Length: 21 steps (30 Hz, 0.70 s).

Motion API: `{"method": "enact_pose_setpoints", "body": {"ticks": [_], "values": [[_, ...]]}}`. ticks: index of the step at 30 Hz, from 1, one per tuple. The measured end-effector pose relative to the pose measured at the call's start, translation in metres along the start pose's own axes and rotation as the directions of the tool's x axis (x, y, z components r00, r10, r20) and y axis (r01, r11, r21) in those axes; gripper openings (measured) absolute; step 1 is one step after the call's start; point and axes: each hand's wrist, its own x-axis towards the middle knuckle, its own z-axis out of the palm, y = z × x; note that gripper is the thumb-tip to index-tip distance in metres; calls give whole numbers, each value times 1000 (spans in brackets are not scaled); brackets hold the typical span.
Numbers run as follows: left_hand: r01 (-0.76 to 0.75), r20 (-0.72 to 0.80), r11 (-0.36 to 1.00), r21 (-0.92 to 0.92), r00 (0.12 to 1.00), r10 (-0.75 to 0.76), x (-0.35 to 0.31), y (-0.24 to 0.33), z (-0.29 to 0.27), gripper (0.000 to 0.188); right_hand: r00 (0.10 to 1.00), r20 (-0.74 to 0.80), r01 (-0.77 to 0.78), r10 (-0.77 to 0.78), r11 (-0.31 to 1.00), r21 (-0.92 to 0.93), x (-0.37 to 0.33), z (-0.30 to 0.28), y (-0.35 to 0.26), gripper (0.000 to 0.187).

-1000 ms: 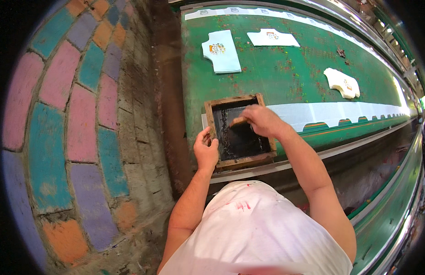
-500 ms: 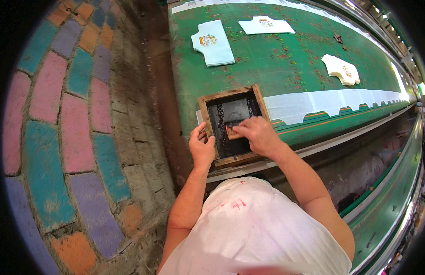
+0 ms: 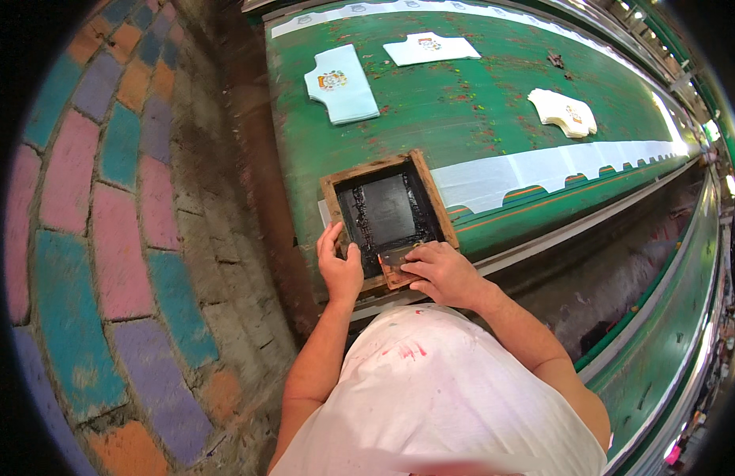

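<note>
A wooden screen-printing frame (image 3: 440, 198) lies at the near edge of the long green table, its mesh coated with dark ink along the sides. My left hand (image 3: 340, 268) grips the frame's left bar, fingers on the outer side and thumb toward the inside. Inside the frame's near end, my right hand (image 3: 445, 274) holds a small wooden squeegee (image 3: 396, 276), tilted, with ink on it. White fabric under the frame shows only as a sliver at its left.
On the green table (image 3: 431, 103) lie a pale blue stack of cut pieces (image 3: 348, 99), a white stack (image 3: 443, 51) and a cream stack (image 3: 566, 115), all printed. A row of white pieces (image 3: 526, 174) runs along the near edge. A painted brick wall (image 3: 122, 246) stands left.
My right hand has drawn the squeegee toward me, from mid-screen to the frame's near end. My left hand stays at the left bar. The whole view has shifted slightly.
</note>
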Motion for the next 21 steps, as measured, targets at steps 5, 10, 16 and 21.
{"method": "enact_pose_setpoints", "body": {"ticks": [5,10,16,21], "values": [[-66,-2,988,143,998,67,-3,7,2,66,929,-309,-207,205,978,27,-27,-9,23,39],[-80,-21,995,53,996,81,-7,22,8,56,827,-261,-355,498,822,446,-58,-13,49,39],[-185,-86,982,-40,980,181,-26,48,79,51,797,-311,-311,518,793,523,-99,-34,91,42],[-255,-109,967,30,960,256,-37,64,169,45,761,-358,-377,541,818,434,-138,-83,145,42]]}}
